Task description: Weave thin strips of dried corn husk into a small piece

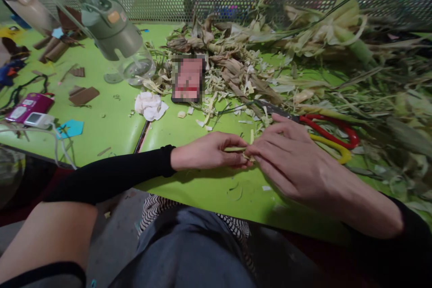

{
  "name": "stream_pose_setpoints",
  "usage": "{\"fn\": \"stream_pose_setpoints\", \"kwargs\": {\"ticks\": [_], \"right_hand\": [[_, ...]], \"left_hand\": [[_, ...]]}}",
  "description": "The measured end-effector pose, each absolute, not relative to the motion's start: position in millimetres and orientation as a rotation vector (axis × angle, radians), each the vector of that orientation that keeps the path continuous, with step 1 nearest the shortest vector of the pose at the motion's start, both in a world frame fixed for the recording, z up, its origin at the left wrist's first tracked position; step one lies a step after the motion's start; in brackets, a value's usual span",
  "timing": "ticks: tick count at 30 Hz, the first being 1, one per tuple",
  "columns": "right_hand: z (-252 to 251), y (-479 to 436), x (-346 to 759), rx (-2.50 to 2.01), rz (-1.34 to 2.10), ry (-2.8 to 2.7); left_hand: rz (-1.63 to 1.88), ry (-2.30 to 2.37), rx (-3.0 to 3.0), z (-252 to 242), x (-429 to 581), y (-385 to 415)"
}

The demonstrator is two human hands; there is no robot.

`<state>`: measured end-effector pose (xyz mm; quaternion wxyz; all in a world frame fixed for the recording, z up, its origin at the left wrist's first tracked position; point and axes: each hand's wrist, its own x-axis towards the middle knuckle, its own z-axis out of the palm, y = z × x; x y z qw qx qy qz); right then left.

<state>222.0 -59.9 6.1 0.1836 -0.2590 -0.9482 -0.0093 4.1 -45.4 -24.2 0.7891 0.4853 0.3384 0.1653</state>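
L hand (214, 150) & R hand (293, 159) fingertips pinching pale plant strip (249, 157); looks v. light, pliable, prob. tears easily; best held nr ends, gently.

Black sleeves (118, 173), dark grey garment (189, 252)

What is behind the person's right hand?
Behind the right hand lie scissors, their dark blades and red handle showing, with part of the yellow handle. Dry husks lie farther back. The hand hides the rest of the yellow handle and whatever is directly beneath it.
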Motion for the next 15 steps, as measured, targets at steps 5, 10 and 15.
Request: {"fn": "stream_pose_setpoints", "kwargs": {"ticks": [5,10,15], "right_hand": [[7.4,-62.8,219.9,-0.752,-0.083,-2.584],[8.9,-65.8,219.3,-0.749,-0.147,-2.582],[14.4,-58.7,225.3,-0.783,-0.102,-2.563]], "left_hand": [[0.354,0.695,1.119,-21.8,1.9,-45.5],[0.381,0.689,1.144,-19.0,1.0,-46.5],[0.367,0.723,1.203,-16.5,0.5,-45.5]]}}
